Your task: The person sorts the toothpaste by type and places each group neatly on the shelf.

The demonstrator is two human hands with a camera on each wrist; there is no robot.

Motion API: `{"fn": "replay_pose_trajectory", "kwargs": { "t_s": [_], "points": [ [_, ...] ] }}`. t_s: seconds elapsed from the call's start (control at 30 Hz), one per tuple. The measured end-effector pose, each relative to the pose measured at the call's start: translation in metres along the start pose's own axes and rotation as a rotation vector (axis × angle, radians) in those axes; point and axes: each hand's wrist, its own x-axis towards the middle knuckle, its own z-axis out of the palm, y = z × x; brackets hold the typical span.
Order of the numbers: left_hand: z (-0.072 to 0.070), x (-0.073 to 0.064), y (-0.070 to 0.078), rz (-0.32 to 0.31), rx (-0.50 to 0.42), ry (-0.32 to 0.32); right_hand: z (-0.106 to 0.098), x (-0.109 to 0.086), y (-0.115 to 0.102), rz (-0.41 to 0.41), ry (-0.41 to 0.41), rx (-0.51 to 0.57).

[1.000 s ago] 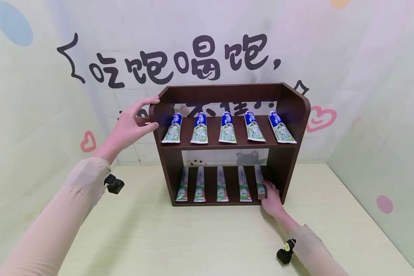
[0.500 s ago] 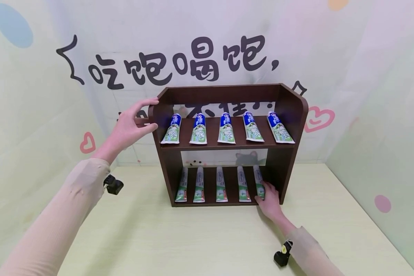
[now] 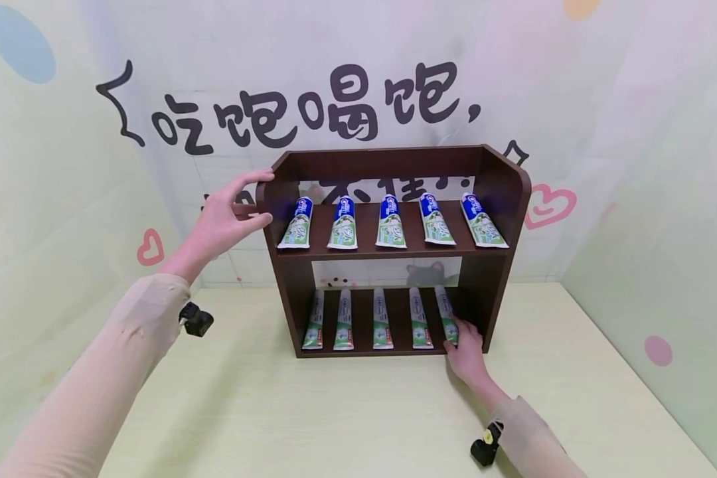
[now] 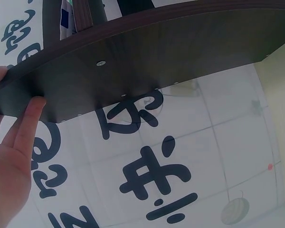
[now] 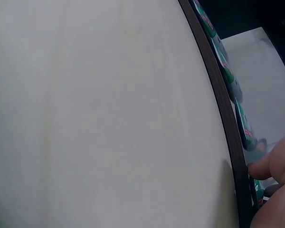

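Note:
A dark brown two-tier shelf [image 3: 388,253] stands on the table. In the head view, my left hand [image 3: 224,216] holds its upper left side panel; in the left wrist view, that panel [image 4: 147,61] lies between the fingers. On the lower tier, my right hand [image 3: 467,352] grips the lower end of the rightmost green-and-white toothpaste tube [image 3: 445,313], partly covering it. This tube leans slightly, its cap end toward the back left. In the right wrist view, my right thumb [image 5: 261,168] is at the shelf's front edge [image 5: 223,102].
Several blue-and-green toothpaste tubes [image 3: 391,222] lie in a row on the upper tier. More green-and-white tubes [image 3: 382,322] line the lower tier. The pale table [image 3: 334,411] extends in front. Behind the shelf hangs a printed backdrop [image 3: 215,66] with black lettering.
The rightmost lower tube's cap end has shifted slightly left, with my right hand still on it. My left hand stays on the shelf. The head view has moved a little.

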Motion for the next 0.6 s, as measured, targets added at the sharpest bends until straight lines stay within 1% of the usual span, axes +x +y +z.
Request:
{"fn": "replay_pose_trajectory", "kwargs": {
  "t_s": [0.4, 0.6],
  "points": [
    [0.0008, 0.0026, -0.0048, -0.013, -0.005, 0.003, -0.0016, -0.0042, -0.0018, -0.01, 0.024, -0.015],
    [0.0009, 0.0017, -0.0021, -0.004, 0.0, 0.003, -0.0006, -0.0053, -0.0006, -0.003, 0.016, -0.016]
  ]
}}
